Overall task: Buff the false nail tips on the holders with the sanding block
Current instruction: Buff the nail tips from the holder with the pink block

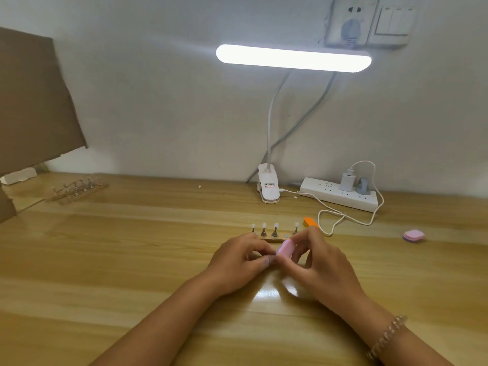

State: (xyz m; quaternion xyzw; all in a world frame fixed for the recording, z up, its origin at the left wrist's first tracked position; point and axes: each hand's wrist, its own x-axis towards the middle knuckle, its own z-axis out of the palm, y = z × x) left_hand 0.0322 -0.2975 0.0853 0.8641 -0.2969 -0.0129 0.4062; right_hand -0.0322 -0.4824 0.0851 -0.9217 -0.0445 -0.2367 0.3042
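A person's right hand (314, 262) is gripping a pink sanding block (285, 248) between thumb and fingers above a wooden table (132, 260), while the left hand (235, 262) is curling its fingertips against the block's near end; whether it is pinching anything cannot be told. False nail tips (276, 225) are standing on a holder strip (272, 237) just behind both hands, under a glowing clip lamp (293, 58).

We note pale wall (158, 101), lit clip lamp (293, 58), wall socket (350, 21); glossy wooden worktop (105, 260) carrying power strip (340, 198); cardboard (34, 96) at left.
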